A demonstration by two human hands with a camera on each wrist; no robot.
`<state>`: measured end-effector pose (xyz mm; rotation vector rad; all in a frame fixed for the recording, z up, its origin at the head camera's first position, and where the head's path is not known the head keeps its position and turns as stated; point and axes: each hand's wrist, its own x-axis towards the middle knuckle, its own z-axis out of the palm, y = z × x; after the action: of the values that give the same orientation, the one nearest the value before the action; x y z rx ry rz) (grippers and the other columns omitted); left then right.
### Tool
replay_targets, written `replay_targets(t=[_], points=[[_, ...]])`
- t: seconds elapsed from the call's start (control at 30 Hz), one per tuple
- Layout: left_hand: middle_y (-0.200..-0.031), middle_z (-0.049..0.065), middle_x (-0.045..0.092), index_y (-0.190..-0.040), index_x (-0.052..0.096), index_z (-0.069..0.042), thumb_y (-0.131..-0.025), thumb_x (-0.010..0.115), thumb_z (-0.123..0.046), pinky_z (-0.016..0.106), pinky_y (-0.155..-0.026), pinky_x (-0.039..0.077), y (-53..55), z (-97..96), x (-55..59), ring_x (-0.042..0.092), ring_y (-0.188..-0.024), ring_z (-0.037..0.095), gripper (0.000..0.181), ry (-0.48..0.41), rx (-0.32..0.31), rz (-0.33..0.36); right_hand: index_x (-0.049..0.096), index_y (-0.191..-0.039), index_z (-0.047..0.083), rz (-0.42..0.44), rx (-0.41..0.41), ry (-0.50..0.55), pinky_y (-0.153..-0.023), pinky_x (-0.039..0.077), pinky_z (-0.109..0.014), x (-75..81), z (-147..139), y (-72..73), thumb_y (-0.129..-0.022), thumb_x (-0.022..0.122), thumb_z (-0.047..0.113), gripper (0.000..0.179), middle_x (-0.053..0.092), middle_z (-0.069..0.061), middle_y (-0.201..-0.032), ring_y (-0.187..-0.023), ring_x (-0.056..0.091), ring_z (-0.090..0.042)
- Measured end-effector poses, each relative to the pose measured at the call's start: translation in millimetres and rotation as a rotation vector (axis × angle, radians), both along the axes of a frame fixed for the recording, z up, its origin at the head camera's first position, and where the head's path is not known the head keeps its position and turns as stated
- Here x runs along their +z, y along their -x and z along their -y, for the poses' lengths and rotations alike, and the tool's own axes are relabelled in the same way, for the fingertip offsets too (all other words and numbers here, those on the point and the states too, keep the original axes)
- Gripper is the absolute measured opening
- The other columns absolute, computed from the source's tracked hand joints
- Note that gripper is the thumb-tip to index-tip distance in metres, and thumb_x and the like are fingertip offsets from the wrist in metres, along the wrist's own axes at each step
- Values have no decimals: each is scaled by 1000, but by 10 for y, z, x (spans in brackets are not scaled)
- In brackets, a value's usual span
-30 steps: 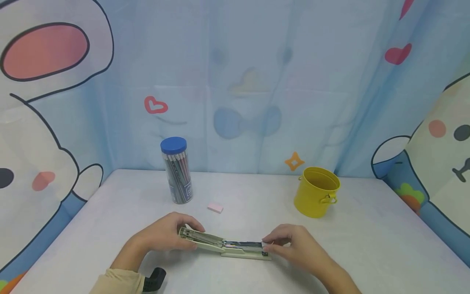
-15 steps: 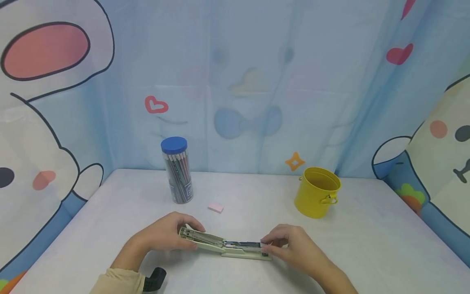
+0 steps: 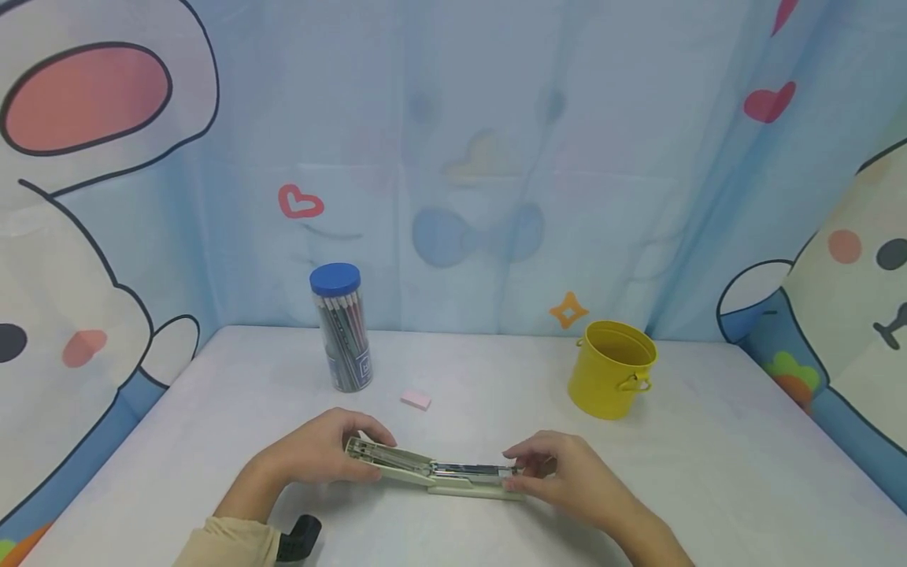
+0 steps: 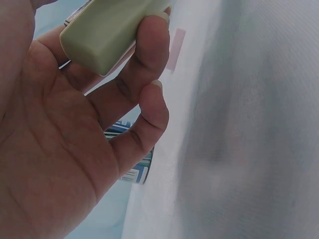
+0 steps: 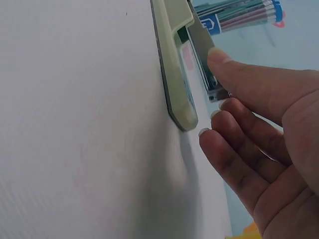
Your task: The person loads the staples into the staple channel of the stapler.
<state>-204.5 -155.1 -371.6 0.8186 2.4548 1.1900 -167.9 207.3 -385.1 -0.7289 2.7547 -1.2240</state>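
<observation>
A pale green stapler (image 3: 475, 493) lies opened out on the white table, its base flat and its top cover (image 3: 397, 466) tilted up to the left. My left hand (image 3: 319, 450) grips the end of that cover between thumb and fingers; the left wrist view shows the cover's smooth outer side (image 4: 102, 37). At the other end, my right hand (image 3: 570, 476) holds the tip of the silver staple magazine (image 3: 471, 472). In the right wrist view the thumb (image 5: 234, 69) lies along the magazine, several fingers curl below it, and the index fingertip is hidden.
Behind the left hand stands a clear tub of pencils (image 3: 345, 339) with a blue lid. A small pink block (image 3: 416, 401) lies beyond the stapler. At the back right is a yellow bucket (image 3: 602, 386). A patterned blue curtain (image 3: 482, 283) hangs behind the table.
My right thumb and index finger have spread slightly at the magazine's end, and more of its silver tip shows between them. The left hand and the stapler cover stay put.
</observation>
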Motion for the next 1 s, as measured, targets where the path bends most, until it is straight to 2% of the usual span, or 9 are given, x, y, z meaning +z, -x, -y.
replay_targets(t=[0.3,0.43,0.9,1.0], points=[[-109,-7,68,-113,75,-17,-78,84,-20,37,-83,46,-6,0,15,56,-96,19,36,-1,-7,-6,76,-101,12,111,-62,-33,-76,54,-26,-51,-126,39,-68,93,31,41,68,6,-92,-84,61,-16],[-109,-8,68,-113,75,-18,-78,83,-20,36,-82,45,-18,7,23,56,-96,19,36,-2,-6,-4,76,-101,12,144,-72,-34,-74,53,-26,-85,-144,48,-66,95,30,44,68,6,-92,-84,60,-18],[-109,-8,68,-114,74,-17,-78,83,-23,33,-82,46,-7,16,23,57,-96,18,38,3,2,-1,77,-98,14,130,-62,-31,-70,51,-25,-154,-147,66,-67,94,30,39,67,7,-89,-80,59,-16],[-107,-7,68,-115,74,-15,-78,83,-22,31,-75,46,-9,3,47,56,-89,18,39,2,-1,0,77,-99,14,143,-67,-37,-70,50,-25,-151,-155,60,-68,94,31,40,67,6,-89,-81,59,-17]])
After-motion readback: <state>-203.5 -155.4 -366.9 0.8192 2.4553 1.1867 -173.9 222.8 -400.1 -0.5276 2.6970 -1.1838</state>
